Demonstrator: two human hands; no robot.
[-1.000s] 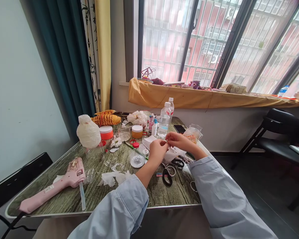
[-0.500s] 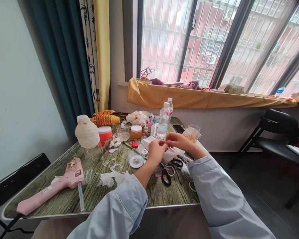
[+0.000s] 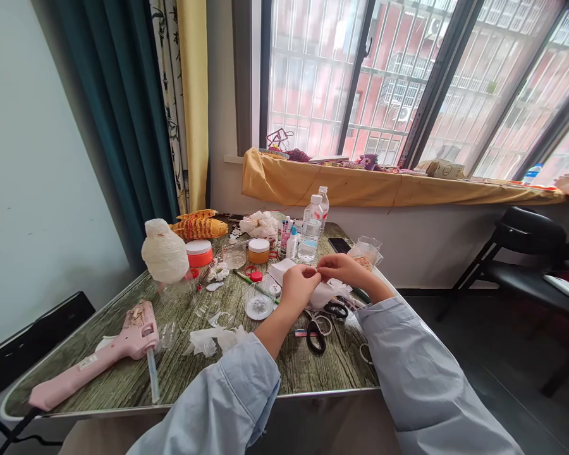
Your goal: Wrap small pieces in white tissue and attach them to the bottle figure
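My left hand (image 3: 299, 283) and my right hand (image 3: 342, 268) meet fingertip to fingertip above the middle right of the table. Both are closed in a pinch, and whatever is between the fingers is too small to make out. Below them lies crumpled white tissue (image 3: 326, 294). Black-handled scissors (image 3: 315, 338) rest nearer to me, with another black handle (image 3: 336, 309) beside the tissue. Just left of my left wrist stands a clear round dish (image 3: 259, 307) with small bits in it. A white box (image 3: 281, 270) sits behind my left hand.
A pink glue gun (image 3: 109, 357) lies at the table's left, its cord over the edge. Behind it stands a white paper-wrapped form (image 3: 165, 251). Jars with white lids (image 3: 258, 249), water bottles (image 3: 309, 230) and a phone (image 3: 340, 244) stand or lie farther back. A black chair (image 3: 535, 253) is at right.
My hands stay together in nearly the same place, with only a slight shift of the fingers. The things on the table have not moved.
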